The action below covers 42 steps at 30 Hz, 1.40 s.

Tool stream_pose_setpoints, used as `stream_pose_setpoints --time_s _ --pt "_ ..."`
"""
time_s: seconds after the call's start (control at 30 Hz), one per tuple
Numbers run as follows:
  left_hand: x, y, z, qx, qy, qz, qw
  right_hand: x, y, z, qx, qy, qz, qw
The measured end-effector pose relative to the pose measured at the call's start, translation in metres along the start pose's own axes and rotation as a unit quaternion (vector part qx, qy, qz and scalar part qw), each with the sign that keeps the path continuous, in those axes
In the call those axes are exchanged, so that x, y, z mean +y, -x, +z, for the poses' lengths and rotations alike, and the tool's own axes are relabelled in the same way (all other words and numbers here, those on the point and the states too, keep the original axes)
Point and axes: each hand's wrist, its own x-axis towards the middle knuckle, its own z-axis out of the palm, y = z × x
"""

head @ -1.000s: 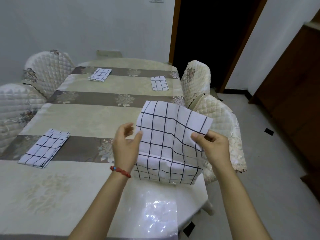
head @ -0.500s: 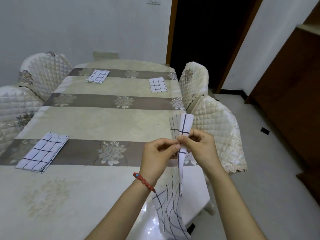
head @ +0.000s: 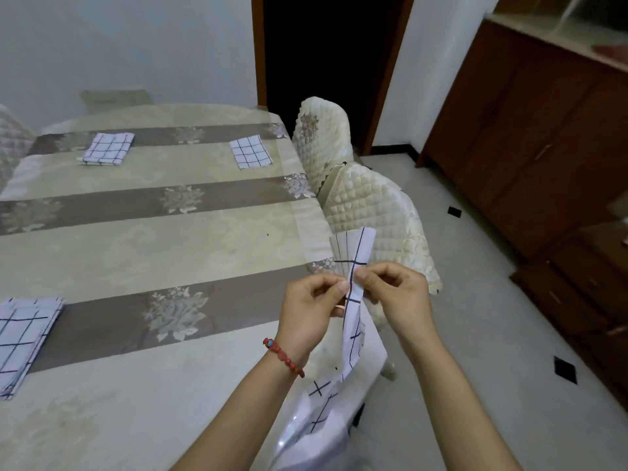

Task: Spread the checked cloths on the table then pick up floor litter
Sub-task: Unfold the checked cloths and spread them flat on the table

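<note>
From the head view, both hands meet over the near right corner of the tabletop (head: 142,253), each with a narrow grip on the same checked cloth (head: 353,317). The left hand (head: 307,309) pinches the cloth's edge between thumb and forefinger, and the right hand (head: 397,294) pinches it just beside, so the two thumbs nearly touch. The cloth is gathered into a narrow upright strip: a short folded end stands up above the fingers, and the longer part hangs down between the wrists to the table's corner, where it bunches up. A red bead bracelet (head: 283,356) circles the left wrist.

Three other checked cloths lie folded flat on the tabletop, well apart from the hands: one at the far left (head: 107,148), one at the far right (head: 250,152), and one at the near left edge (head: 22,338). Two quilted chairs stand against the table's right side, the nearer chair (head: 380,212) directly behind the held cloth and the farther chair (head: 321,137) by the dark doorway. Small dark scraps (head: 565,369) lie on the pale floor to the right, near a brown wooden cabinet (head: 530,137).

The near left cloth is cut off by the picture's edge. The lower part of the held cloth blurs into a shiny glare at the table corner, so its end is hard to make out.
</note>
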Motion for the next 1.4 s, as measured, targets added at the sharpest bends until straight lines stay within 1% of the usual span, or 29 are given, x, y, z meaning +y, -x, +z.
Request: stream_pose_setpoints --time_s 0.13,0.27,0.37,0.5,0.6,0.7,0.77,0.83,0.97,1.03,1.13,1.23,1.4 --pt "-0.006 0.006 0.027 -0.016 -0.012 -0.006 1.0 0.003 0.009 -0.028 0.031 -0.009 0.008 0.999" --pt "-0.013 0.01 0.058 0.016 -0.008 -0.01 1.0 0.008 0.013 -0.055 0.031 -0.036 -0.001 0.999" --pt "-0.019 0.014 0.093 0.024 0.02 -0.015 0.999 0.014 0.014 -0.085 0.03 -0.04 0.003 0.999" --pt "-0.033 0.022 0.162 0.046 0.054 -0.038 0.997 0.022 0.014 -0.149 0.016 -0.087 0.032 0.996" --pt "-0.045 0.029 0.222 0.042 0.078 -0.048 0.995 0.026 0.015 -0.205 0.022 -0.098 0.034 0.994" --pt "-0.055 0.028 0.273 0.071 0.079 -0.058 0.993 0.026 0.013 -0.258 0.028 -0.105 0.033 0.994" --pt "-0.062 0.025 0.295 0.095 0.066 -0.066 0.991 0.024 0.01 -0.284 0.026 -0.093 0.027 0.995" --pt "-0.067 0.02 0.31 0.105 0.045 -0.046 0.992 0.022 0.006 -0.302 0.029 -0.09 0.017 0.995" --pt "-0.068 0.004 0.333 0.096 -0.024 0.016 0.995 0.022 -0.017 -0.324 0.016 -0.055 -0.011 0.998" --pt "-0.069 -0.008 0.343 0.088 -0.039 0.029 0.995 0.024 -0.033 -0.33 0.007 -0.023 -0.024 0.999" --pt "-0.071 -0.035 0.352 0.071 -0.05 0.037 0.996 0.03 -0.062 -0.339 0.023 0.008 -0.029 0.999" --pt "-0.074 -0.07 0.362 0.063 -0.041 0.028 0.997 0.033 -0.1 -0.35 0.023 0.025 -0.015 0.999" --pt "-0.066 -0.146 0.38 0.062 0.02 -0.014 0.998 0.034 -0.175 -0.356 -0.002 0.087 -0.027 0.996"
